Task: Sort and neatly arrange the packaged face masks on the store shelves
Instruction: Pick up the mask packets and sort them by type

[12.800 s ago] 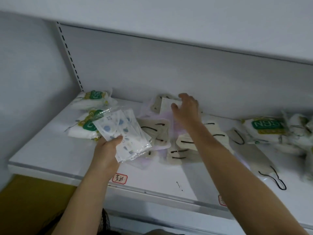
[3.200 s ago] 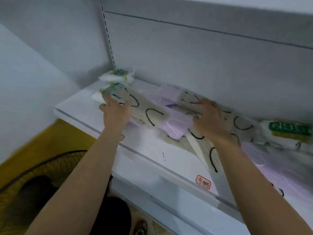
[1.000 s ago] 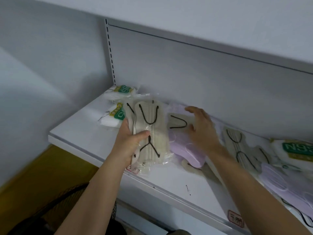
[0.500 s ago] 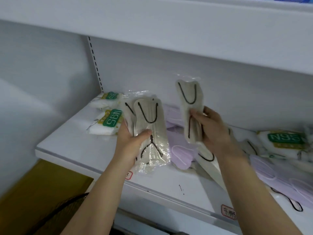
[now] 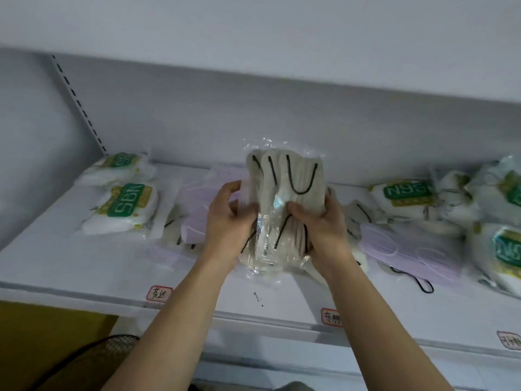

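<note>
Both hands hold one upright stack of beige masks (image 5: 284, 179) with black ear loops, each in clear wrap, above the middle of the white shelf (image 5: 84, 266). My left hand (image 5: 225, 221) grips the stack's left side and my right hand (image 5: 318, 224) grips its right side. Purple masks (image 5: 197, 198) lie flat behind my left hand, and more purple masks (image 5: 406, 249) lie to the right. White N95 packs with green labels (image 5: 124, 210) sit at the shelf's left end. Other N95 packs (image 5: 406, 196) are piled at the right.
An upper shelf (image 5: 253, 38) hangs close overhead. Red-bordered price tags (image 5: 159, 293) are stuck along the shelf's front edge. A few loose beige masks (image 5: 174, 230) lie between the left N95 packs and the purple ones. A dark wire fan guard (image 5: 93, 359) shows below left.
My right hand has brought its single beige mask against the ones in my left hand, so both hands now grip one combined stack. The view has shifted to face the shelf squarely.
</note>
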The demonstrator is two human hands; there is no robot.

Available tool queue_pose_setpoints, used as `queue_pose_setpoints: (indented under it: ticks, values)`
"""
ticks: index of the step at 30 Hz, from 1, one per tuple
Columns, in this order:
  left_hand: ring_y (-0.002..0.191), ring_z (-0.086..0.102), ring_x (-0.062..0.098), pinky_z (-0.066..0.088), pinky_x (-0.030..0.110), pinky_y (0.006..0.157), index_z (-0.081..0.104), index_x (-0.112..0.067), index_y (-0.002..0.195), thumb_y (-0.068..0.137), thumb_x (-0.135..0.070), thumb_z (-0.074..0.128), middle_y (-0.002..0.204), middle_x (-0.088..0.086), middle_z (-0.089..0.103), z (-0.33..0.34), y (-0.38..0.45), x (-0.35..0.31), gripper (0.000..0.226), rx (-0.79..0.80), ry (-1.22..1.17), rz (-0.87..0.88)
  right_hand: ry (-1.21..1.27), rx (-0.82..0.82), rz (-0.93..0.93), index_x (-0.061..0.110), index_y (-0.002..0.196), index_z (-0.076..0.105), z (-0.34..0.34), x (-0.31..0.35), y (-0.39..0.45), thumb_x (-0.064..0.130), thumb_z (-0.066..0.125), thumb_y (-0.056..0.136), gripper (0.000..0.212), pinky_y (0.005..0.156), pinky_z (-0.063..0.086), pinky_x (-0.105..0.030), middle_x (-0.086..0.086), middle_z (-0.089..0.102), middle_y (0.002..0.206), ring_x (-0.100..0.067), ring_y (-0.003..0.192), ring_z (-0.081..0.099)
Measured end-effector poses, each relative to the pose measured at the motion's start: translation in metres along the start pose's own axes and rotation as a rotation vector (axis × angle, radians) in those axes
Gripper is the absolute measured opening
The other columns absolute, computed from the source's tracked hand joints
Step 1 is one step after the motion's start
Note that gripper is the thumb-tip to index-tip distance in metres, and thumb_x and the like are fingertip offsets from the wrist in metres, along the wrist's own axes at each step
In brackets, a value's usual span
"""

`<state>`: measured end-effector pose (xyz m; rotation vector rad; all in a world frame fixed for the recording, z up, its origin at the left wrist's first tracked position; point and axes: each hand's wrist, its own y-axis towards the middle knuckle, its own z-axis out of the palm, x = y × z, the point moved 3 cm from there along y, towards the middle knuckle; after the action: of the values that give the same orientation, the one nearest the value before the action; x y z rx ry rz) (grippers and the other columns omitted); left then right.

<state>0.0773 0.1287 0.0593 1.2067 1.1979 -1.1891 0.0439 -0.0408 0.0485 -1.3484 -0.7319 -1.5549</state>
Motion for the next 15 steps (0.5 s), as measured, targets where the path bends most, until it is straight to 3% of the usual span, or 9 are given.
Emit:
queue_pose_setpoints:
  ticks: [2, 4, 6, 8, 10, 12, 13, 15]
  values:
    - [0.069, 0.068, 0.008, 0.052, 0.023, 0.059, 0.064, -0.022, 0.111, 0.082, -0.01, 0.082, 0.086, 0.0, 0.075, 0.011, -0.001, 0.001, 0.036, -0.036, 0.032, 0.039, 0.01, 0.074, 0.048, 0.009, 0.117, 0.066, -0.009, -0.002, -0.002, 0.004, 0.081, 0.084, 0.037, 0.085, 0.061, -0.051, -0.013, 0.078, 0.106, -0.032, 0.096, 0.076]
    - [0.065, 0.062, 0.005, 0.048, 0.02, 0.058, 0.063, -0.02, 0.104, 0.081, -0.014, 0.085, 0.084, 0.0, 0.07, 0.021, -0.001, 0.003, 0.033, -0.059, 0.068, 0.077, -0.017, 0.05, 0.037, 0.005, 0.113, 0.07, -0.022, -0.003, -0.001, 0.003, 0.077, 0.087, 0.027, 0.086, 0.061, -0.051, -0.015, 0.078, 0.104, -0.034, 0.096, 0.076]
    - [0.062, 0.056, 0.009, 0.046, 0.027, 0.058, 0.061, -0.014, 0.094, 0.086, -0.017, 0.08, 0.074, -0.002, 0.064, 0.027, 0.002, 0.008, 0.02, -0.091, 0.052, 0.092, -0.007, -0.043, 0.014, 0.004, 0.112, 0.07, -0.042, -0.002, 0.002, 0.003, 0.076, 0.088, 0.024, 0.08, 0.063, -0.044, -0.012, 0.079, 0.1, -0.03, 0.092, 0.076]
    - [0.059, 0.055, 0.003, 0.045, 0.019, 0.059, 0.063, -0.008, 0.095, 0.089, -0.012, 0.073, 0.071, -0.008, 0.064, 0.02, 0.011, 0.012, 0.013, -0.144, 0.137, 0.116, 0.03, -0.096, 0.008, 0.004, 0.112, 0.069, -0.066, 0.004, 0.007, 0.004, 0.076, 0.089, 0.024, 0.072, 0.061, -0.033, -0.007, 0.079, 0.094, -0.025, 0.087, 0.076]
    - [0.076, 0.064, 0.004, 0.053, 0.019, 0.072, 0.062, -0.015, 0.125, 0.084, -0.017, 0.076, 0.094, -0.003, 0.072, 0.009, 0.027, 0.006, 0.043, -0.156, 0.312, 0.111, 0.079, -0.111, 0.019, 0.005, 0.112, 0.068, -0.09, 0.014, 0.015, 0.004, 0.074, 0.09, 0.023, 0.071, 0.06, -0.031, -0.004, 0.079, 0.094, -0.021, 0.085, 0.077]
    - [0.113, 0.063, 0.021, 0.049, 0.034, 0.102, 0.039, -0.022, 0.153, 0.083, -0.016, 0.078, 0.13, 0.005, 0.063, 0.001, 0.04, -0.003, 0.081, -0.14, 0.579, 0.129, 0.107, -0.132, 0.027, 0.006, 0.109, 0.069, -0.114, 0.024, 0.024, 0.004, 0.072, 0.091, 0.019, 0.072, 0.059, -0.034, -0.002, 0.079, 0.091, -0.018, 0.083, 0.076]
    - [0.127, 0.055, 0.027, 0.04, 0.036, 0.109, 0.031, -0.018, 0.158, 0.084, -0.011, 0.077, 0.142, 0.01, 0.055, 0.004, 0.042, -0.011, 0.087, -0.12, 0.697, 0.208, 0.116, -0.141, 0.028, 0.006, 0.107, 0.069, -0.126, 0.03, 0.027, 0.003, 0.071, 0.091, 0.015, 0.072, 0.059, -0.035, -0.002, 0.078, 0.088, -0.017, 0.081, 0.076]
    - [0.136, 0.05, 0.03, 0.033, 0.028, 0.11, 0.04, -0.011, 0.154, 0.084, -0.004, 0.076, 0.147, 0.013, 0.052, 0.027, 0.036, -0.028, 0.079, 0.037, 0.834, 0.41, 0.132, -0.155, 0.026, 0.005, 0.106, 0.069, -0.146, 0.037, 0.033, 0.004, 0.071, 0.092, 0.014, 0.074, 0.059, -0.037, -0.003, 0.077, 0.089, -0.018, 0.082, 0.075]
